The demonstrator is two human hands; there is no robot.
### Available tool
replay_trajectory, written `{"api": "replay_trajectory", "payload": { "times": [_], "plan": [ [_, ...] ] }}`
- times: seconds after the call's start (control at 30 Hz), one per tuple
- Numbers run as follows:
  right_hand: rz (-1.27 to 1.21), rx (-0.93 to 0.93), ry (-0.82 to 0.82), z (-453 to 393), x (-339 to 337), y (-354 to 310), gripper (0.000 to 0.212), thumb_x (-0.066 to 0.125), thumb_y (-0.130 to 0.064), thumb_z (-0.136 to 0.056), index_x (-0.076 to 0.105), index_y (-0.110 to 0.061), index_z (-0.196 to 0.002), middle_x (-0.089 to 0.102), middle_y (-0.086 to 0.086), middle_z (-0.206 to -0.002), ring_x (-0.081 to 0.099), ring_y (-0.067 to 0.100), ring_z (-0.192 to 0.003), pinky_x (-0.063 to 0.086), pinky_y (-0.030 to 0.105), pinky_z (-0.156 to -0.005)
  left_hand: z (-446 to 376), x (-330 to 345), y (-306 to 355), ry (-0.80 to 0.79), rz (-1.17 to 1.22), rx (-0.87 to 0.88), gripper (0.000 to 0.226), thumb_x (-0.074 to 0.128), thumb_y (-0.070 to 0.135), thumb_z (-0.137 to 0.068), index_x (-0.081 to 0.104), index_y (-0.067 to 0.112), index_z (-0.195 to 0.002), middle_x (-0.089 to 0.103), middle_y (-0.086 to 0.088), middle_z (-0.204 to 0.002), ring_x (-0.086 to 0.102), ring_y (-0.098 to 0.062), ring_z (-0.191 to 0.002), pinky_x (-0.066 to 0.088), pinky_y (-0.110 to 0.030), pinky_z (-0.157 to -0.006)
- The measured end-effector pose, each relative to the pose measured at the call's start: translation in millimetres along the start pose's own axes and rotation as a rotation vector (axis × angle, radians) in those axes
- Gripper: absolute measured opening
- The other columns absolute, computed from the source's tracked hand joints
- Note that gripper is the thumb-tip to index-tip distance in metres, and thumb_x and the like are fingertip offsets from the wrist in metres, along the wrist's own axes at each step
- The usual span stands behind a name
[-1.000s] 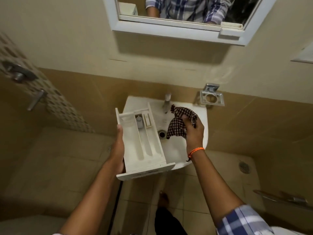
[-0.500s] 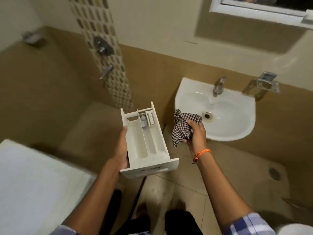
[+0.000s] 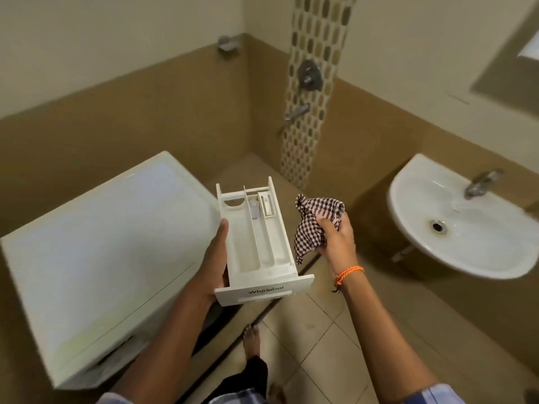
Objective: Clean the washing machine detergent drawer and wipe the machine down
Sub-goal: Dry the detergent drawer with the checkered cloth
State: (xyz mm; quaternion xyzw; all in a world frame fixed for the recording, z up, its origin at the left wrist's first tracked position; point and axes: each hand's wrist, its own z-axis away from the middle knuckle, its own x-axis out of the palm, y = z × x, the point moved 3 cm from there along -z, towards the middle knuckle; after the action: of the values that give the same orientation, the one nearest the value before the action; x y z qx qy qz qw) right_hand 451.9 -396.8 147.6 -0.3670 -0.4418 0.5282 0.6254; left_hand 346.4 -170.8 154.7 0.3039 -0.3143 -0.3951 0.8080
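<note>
Fingers (image 3: 223, 228) along detergent drawer's (image 3: 256, 243) left wall

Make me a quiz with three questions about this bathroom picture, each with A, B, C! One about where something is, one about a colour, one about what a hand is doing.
1. Where is the sink?
A. Right of the drawer
B. On top of the washer
C. On the floor

2. What colour is the wristband?
A. Green
B. Orange
C. Blue

3. What is the right hand doing?
A. Hanging idle
B. Turning the tap
C. Gripping the cloth

Answers:
1. A: the sink sits on the wall far right of the drawer, which the left hand holds beside the washer.
2. B: the band on the right wrist is orange.
3. C: its fingers curl round the checked cloth, away from the tap.
</note>
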Motion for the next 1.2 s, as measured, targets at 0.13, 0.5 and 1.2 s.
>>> {"api": "replay_trajectory", "payload": {
  "times": [0.13, 0.5, 1.2],
  "plan": [
    [0.061, -0.032, -0.035, 30.2, 33.7, 8.7, 0.026, 0.069, -0.021, -0.099, 0.065, -0.021, -0.125, 0.076, 0.004, -0.118, 0.074, 0.024, -0.108, 0.065, 0.049, -0.083, 29.8, -46.8, 1.3, 0.069, -0.035, 0.02, 0.059, 0.038, 0.071, -0.103, 0.065, 0.03, -0.136, 0.076, -0.006, -0.128, 0.071, -0.029, -0.118, 0.056, -0.049, -0.102],
    [0.062, -0.114, -0.16, 103.5, 167.8, 24.7, 0.024, 0.075, -0.016, -0.096, 0.074, -0.017, -0.12, 0.081, 0.004, -0.108, 0.077, 0.023, -0.102, 0.063, 0.048, -0.091, 61.7, -180.7, 22.0, 0.133, 0.002, 0.009, 0.073, 0.046, 0.085, -0.091, 0.06, 0.036, -0.143, 0.074, -0.004, -0.131, 0.069, -0.029, -0.121, 0.051, -0.055, -0.111],
    [0.646, -0.817, -0.234, 234.9, 409.0, 65.1, 0.041, 0.08, -0.019, -0.088, 0.065, -0.015, -0.126, 0.059, -0.002, -0.124, 0.056, 0.005, -0.107, 0.048, 0.015, -0.087, 99.6, -367.3, 52.2, 0.235, -0.045, 0.038, 0.117, 0.019, 0.101, -0.074, 0.012, 0.033, -0.17, 0.013, 0.006, -0.177, 0.013, -0.019, -0.163, 0.013, -0.047, -0.132]
  ]
}}
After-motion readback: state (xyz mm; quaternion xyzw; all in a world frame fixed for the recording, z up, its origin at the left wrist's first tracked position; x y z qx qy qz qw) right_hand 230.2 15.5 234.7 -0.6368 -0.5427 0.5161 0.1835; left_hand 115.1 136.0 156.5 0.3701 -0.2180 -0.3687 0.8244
